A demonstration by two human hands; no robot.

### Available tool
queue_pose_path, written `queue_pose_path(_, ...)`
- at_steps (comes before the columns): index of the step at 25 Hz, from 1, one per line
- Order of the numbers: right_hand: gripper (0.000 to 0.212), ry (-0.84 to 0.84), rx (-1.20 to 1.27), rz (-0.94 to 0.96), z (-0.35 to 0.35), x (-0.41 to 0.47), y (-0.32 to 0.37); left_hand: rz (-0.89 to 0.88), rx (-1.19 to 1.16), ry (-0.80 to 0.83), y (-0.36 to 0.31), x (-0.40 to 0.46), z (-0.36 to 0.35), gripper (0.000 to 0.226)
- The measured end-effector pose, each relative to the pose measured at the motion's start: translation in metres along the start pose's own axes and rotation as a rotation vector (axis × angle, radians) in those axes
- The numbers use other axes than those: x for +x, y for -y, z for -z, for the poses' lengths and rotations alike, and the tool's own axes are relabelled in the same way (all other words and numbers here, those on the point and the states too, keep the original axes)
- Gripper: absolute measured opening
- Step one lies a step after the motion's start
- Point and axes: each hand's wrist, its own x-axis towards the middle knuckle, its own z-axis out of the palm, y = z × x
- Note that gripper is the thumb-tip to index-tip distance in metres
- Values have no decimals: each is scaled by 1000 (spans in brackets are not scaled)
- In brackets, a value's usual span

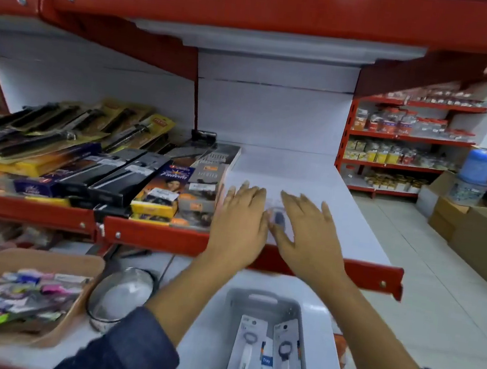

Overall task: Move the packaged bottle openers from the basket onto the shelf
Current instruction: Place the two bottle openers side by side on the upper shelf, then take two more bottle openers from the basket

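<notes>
A grey plastic basket [235, 300] sits on the lower white ledge near the bottom, holding two packaged bottle openers [242, 354] side by side on white cards. On the white shelf [325, 199] above, one packaged bottle opener [278, 217] lies flat, mostly hidden between my hands. My left hand [238, 229] rests palm down on the shelf just left of that package, fingers spread. My right hand [306, 234] lies palm down on its right side, fingers apart, touching or just over the package. Neither hand grips anything.
Boxed and carded kitchen tools [174, 194] fill the shelf left of my hands. A red shelf lip [362, 273] runs along the front. A brown basket of small packets [17, 295] and a steel bowl [123, 295] stand lower left. Cardboard boxes [478, 241] line the floor right.
</notes>
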Motion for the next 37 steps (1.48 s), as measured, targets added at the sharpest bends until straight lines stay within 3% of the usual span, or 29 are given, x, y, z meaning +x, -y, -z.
queue_pose_path(3, 54, -227, -54, -10, -19, -61, 8, -25, -52, -266, -22, -64, -10, 49)
queue_pose_path(5, 55, -227, -79, -1, -35, -100, 10, -57, -85, -250, -27, -101, -27, 51)
queue_pose_path(10, 56, 62, -60, -82, -92, -181, -2, -93, -99, 42, -15, -178, -92, 58)
queue_pose_path(14, 51, 313, -94, -194, -134, -202, -20, 35, -134, 350, -6, -201, -132, 61)
queue_pose_path(19, 62, 536, -112, -240, -169, -176, -43, 146, -114, 622, 0, -170, -177, 57)
queue_pose_path(24, 66, 636, -191, -206, -198, -121, -72, 191, -74, 825, 7, -117, -222, 56)
queue_pose_path(27, 71, 720, -163, -228, -208, -103, -83, 198, -66, 874, 11, -101, -236, 50)
queue_pose_path(31, 62, 739, -173, -175, -214, -94, -93, 157, -11, 863, 15, -94, -246, 46)
queue_pose_path(34, 40, 800, -261, -121, -214, -90, -92, 222, -30, 848, 12, -92, -251, 37)
queue_pose_path(37, 26, 866, -257, -81, -206, -91, -88, 173, 20, 889, 11, -91, -249, 38)
